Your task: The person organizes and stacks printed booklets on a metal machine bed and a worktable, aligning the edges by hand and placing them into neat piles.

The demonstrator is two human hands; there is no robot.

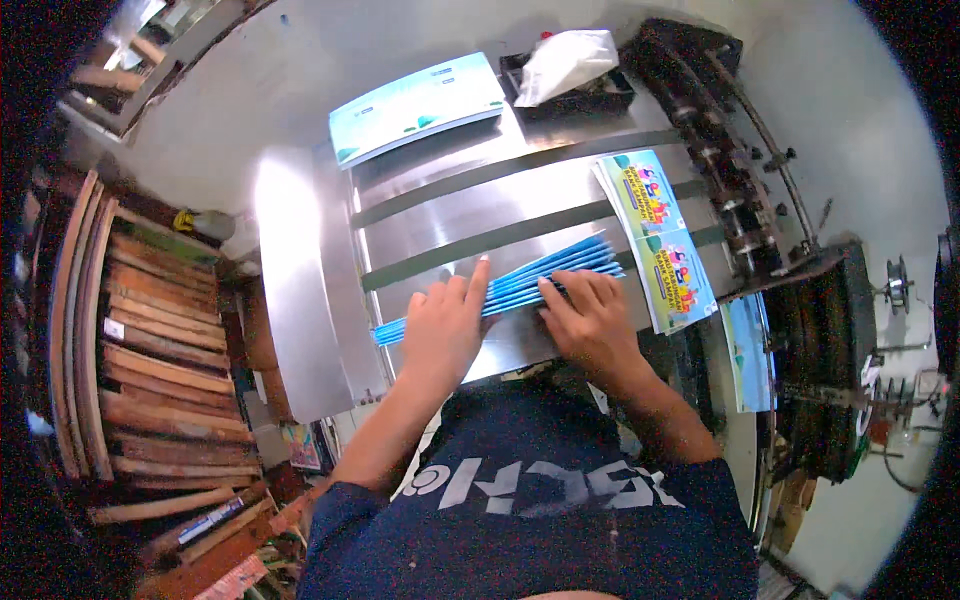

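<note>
A fanned bundle of narrow blue folded sheets [515, 287] lies slantwise on the metal table near my body. My left hand [440, 325] rests across the bundle's left half, its index finger stretched out and the other fingers a little bent. Toward the bundle's right end, my right hand [590, 318] grips the sheets, fingers bent over them and thumb against their near side. Part of the bundle is hidden under both hands. Just beyond my right hand lies a stack of colourful printed sheets [655, 245] with yellow, blue and green pictures.
Dark strips cross the metal table [310, 300]. At its far side lie a pile of pale blue printed sheets [415, 108] and a black tray [570, 100] with a white bag on it. A dark roller machine [735, 190] borders the right side. Wooden boards [180, 350] stand racked at left.
</note>
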